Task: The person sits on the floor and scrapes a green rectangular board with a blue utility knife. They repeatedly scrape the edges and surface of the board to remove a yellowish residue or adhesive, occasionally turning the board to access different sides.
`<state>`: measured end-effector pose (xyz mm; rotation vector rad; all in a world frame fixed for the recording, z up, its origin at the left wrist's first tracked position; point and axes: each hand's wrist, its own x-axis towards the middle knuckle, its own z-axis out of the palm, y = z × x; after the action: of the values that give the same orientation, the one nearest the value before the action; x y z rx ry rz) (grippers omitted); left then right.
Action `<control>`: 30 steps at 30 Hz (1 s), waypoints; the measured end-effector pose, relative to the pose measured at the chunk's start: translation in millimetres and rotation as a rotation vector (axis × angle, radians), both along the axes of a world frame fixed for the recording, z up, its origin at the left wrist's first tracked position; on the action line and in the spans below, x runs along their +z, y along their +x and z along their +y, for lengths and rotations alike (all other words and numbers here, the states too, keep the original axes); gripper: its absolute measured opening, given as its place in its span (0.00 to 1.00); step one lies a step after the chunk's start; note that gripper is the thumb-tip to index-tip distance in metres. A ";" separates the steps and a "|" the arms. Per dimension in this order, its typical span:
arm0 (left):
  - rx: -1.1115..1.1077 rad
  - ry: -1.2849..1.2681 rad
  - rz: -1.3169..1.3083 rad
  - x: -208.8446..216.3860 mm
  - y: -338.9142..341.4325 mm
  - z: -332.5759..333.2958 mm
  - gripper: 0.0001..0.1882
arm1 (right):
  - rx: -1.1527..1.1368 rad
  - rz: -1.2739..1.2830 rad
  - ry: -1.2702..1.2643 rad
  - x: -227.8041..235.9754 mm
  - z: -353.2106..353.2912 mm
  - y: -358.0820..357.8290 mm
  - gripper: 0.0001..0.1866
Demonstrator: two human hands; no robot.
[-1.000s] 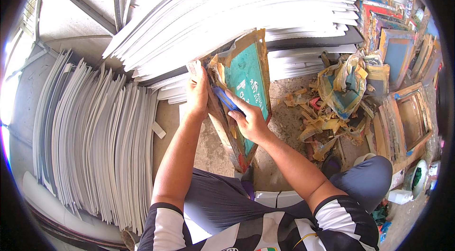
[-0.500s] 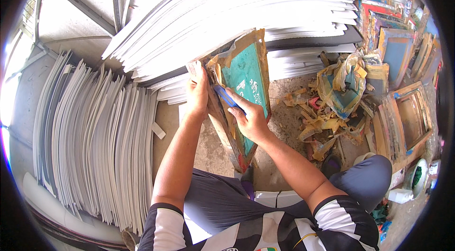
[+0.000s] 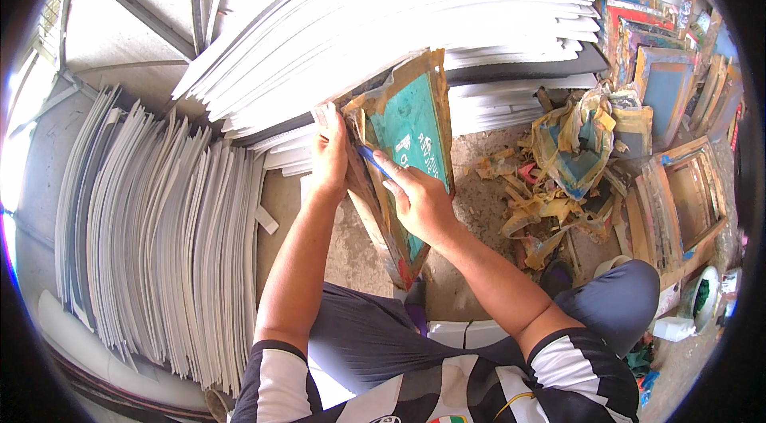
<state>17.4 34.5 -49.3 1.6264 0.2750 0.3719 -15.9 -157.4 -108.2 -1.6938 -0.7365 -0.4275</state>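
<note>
A wooden screen-printing frame with green mesh and brown tape along its edges stands tilted in front of me, its lower corner down between my feet. My left hand is closed round the frame's left wooden side, near the top. In my right hand is a slim blue tool, seemingly a utility knife, pointed at the taped seam beside that wooden side. Its tip is hard to make out against the tape. Some tape near the left hand is loose and lifted off the wood.
White sheets lie in a big stack ahead, and more stand upright at left. To the right is a heap of torn tape and mesh. Past it lean several old frames. A white bucket sits at lower right.
My right hand has turned slightly, so the blue knife now shows its narrow edge instead of its broad side. My left hand and the frame have barely moved.
</note>
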 end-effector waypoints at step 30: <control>-0.019 -0.124 -0.060 7.8 -2.0 -17.4 0.18 | -0.074 -0.052 0.151 5.9 5.4 1.0 0.26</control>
<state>15.5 17.1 -41.5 1.4930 0.2322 0.3818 -15.0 -152.0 -102.3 -1.5760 -0.6640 -0.5670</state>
